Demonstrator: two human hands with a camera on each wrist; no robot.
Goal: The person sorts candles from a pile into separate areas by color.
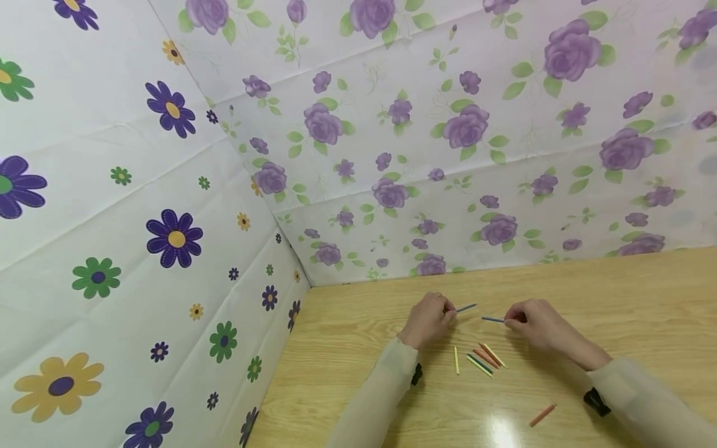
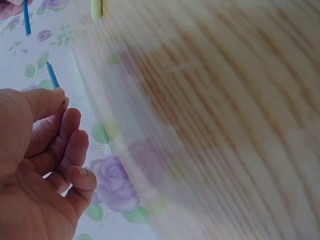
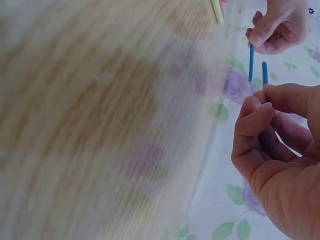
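In the head view my left hand [image 1: 428, 318] pinches a thin blue crayon [image 1: 467, 307] between thumb and forefinger. Its narrowed tip [image 2: 49, 66] points away from the fingers in the left wrist view. Opposite it, my right hand [image 1: 538, 325] pinches a second blue crayon [image 1: 493, 319], whose rounded end [image 3: 265, 70] shows in the right wrist view. Both are held up off the table, ends toward each other with a small gap between. Below the hands lie several loose crayons: a pale yellow crayon [image 1: 456, 360] apart on the left, and a group with red crayons [image 1: 488, 356] and a green crayon [image 1: 480, 363].
A lone red crayon [image 1: 543, 415] lies nearer the front edge of the wooden table [image 1: 336, 348]. Flower-printed sheets stand behind [image 1: 381, 230] and along the left side [image 1: 213, 386]. Dark wrist straps are on both sleeves [image 1: 386, 386].
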